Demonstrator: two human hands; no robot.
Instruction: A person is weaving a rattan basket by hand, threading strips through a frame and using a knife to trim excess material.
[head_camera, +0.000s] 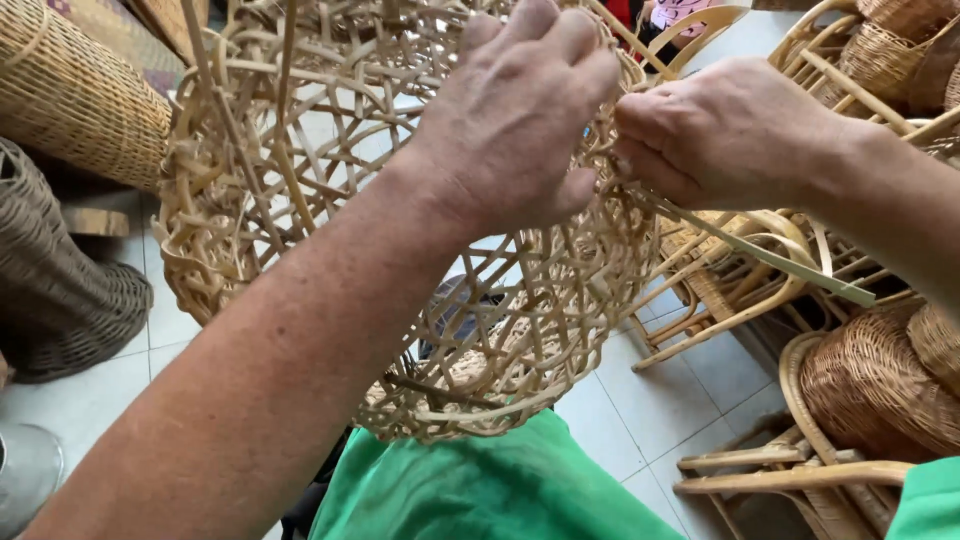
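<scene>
An open-weave basket (330, 230) of pale cane strips, its mesh loose enough to show the tiled floor (650, 410) through it, is held up over the person's lap, its lower rim just above the green cloth (490, 490). The left hand (520, 110) is curled over the basket's top edge, fingers closed on the weave. The right hand (720, 130) pinches a loose flat cane strip (770, 258) against the rim, close beside the left.

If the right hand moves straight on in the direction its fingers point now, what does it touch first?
The right hand points leftward and already pinches a cane strip at the open-weave rattan basket. Going on, it would probably meet the left hand's fingers first; depth is unclear.
</scene>
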